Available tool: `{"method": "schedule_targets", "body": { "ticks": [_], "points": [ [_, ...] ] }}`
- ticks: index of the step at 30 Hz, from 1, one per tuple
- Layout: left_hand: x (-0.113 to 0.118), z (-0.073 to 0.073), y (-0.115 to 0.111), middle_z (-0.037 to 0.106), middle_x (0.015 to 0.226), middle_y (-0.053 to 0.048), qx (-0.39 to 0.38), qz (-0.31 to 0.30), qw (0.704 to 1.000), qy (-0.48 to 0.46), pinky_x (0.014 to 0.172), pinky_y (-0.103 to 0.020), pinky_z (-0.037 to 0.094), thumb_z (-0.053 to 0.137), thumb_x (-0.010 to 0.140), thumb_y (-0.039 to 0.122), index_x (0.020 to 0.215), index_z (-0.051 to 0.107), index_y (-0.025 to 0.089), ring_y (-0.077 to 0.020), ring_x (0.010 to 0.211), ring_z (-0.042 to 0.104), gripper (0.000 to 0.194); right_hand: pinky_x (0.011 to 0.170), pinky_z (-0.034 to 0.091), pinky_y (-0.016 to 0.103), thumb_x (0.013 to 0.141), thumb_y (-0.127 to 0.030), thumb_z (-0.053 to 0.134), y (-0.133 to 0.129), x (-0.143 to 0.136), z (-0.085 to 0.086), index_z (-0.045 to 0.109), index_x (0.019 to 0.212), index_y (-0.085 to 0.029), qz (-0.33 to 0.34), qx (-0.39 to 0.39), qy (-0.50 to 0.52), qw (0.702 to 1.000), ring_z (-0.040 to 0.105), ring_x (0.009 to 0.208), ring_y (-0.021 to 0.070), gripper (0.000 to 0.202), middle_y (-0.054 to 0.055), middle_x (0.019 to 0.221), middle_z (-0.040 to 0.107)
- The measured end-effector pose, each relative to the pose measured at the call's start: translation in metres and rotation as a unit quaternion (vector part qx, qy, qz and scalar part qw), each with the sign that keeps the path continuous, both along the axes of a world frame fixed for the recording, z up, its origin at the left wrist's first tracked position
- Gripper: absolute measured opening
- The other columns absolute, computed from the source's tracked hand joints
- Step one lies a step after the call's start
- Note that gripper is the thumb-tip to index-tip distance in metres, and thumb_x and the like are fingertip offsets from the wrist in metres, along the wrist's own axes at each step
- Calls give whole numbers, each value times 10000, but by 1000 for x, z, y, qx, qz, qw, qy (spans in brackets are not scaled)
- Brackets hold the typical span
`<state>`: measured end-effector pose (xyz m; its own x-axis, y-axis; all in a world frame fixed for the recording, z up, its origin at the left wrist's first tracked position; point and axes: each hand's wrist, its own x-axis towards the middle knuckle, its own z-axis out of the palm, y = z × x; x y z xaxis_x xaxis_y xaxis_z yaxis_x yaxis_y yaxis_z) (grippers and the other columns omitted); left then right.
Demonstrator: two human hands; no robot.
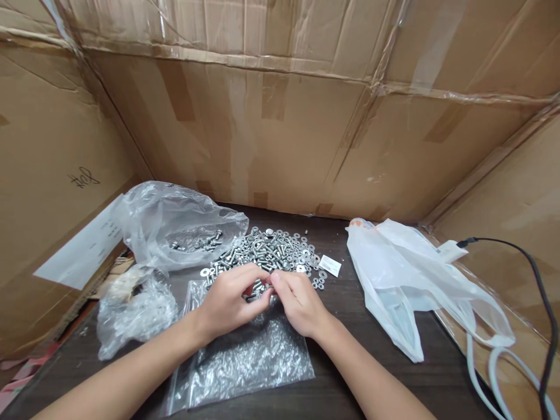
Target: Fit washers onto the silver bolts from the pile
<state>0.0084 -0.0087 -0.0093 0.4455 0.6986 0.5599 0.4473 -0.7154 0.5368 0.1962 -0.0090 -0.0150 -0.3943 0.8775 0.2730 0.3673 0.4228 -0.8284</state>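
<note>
My left hand (236, 296) and my right hand (301, 300) meet at the near edge of a pile of bolts (266, 248). Both are closed in a pinch, thumbs and forefingers curled toward each other. Whatever small piece sits between the fingertips is mostly hidden and too small to name. Flat washers (306, 254) lie mixed into the right side of the pile. Beneath my hands and wrists a transparent zip bag (258, 361) lies flat on the dark table (341, 361).
At the left are an open plastic bag (153, 210) with some bolts inside and a crumpled plastic wrap (135, 309). A small white label (330, 265) lies right of the pile. Farther right are a white plastic bag (389, 280) and a black cable (536, 268). Cardboard walls (245, 134) surround the table.
</note>
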Motion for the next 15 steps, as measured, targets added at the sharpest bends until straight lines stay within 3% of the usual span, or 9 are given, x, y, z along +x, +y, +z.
{"method": "schedule_targets", "body": {
  "ticks": [4, 6, 9, 11, 15],
  "points": [
    [0, 0, 3, 586, 668, 34, -109, 26, 993, -23, 569, -237, 417, 611, 826, 161, 900, 683, 188, -116, 572, 527, 106, 572, 334, 250, 950, -329, 530, 0, -1, 3, 537, 828, -194, -2, 2, 24, 1000, 457, 601, 135, 182, -20, 691, 515],
    [1, 0, 3, 587, 667, 37, -125, 23, 992, -25, 572, -235, 420, 617, 826, 162, 894, 680, 188, -116, 576, 531, 97, 547, 301, 249, 970, -362, 498, 2, -2, 1, 497, 722, -192, 0, -20, 28, 999, 414, 563, 124, 301, -31, 621, 455],
    [1, 0, 1, 614, 718, 12, -50, 5, 999, -8, 605, -252, 419, 608, 872, 180, 919, 681, 174, -120, 608, 526, 88, 521, 251, 271, 1038, -467, 347, 3, -2, -2, 397, 555, -193, -9, -65, 17, 998, 359, 500, 117, 557, -29, 520, 360],
    [1, 1, 1, 646, 771, -6, -19, -3, 1000, -7, 625, -258, 423, 597, 896, 187, 943, 684, 169, -119, 623, 524, 101, 525, 260, 273, 1041, -478, 335, 4, -1, -3, 419, 553, -191, -21, -61, 19, 998, 370, 499, 120, 572, -26, 517, 374],
    [2, 3, 4, 623, 695, 22, -146, 24, 988, -51, 567, -233, 413, 622, 871, 213, 915, 689, 178, -111, 571, 504, 88, 574, 338, 248, 949, -363, 540, 3, 0, 2, 567, 821, -183, -17, -19, 55, 998, 459, 600, 132, 222, -19, 682, 517]
  ]
}}
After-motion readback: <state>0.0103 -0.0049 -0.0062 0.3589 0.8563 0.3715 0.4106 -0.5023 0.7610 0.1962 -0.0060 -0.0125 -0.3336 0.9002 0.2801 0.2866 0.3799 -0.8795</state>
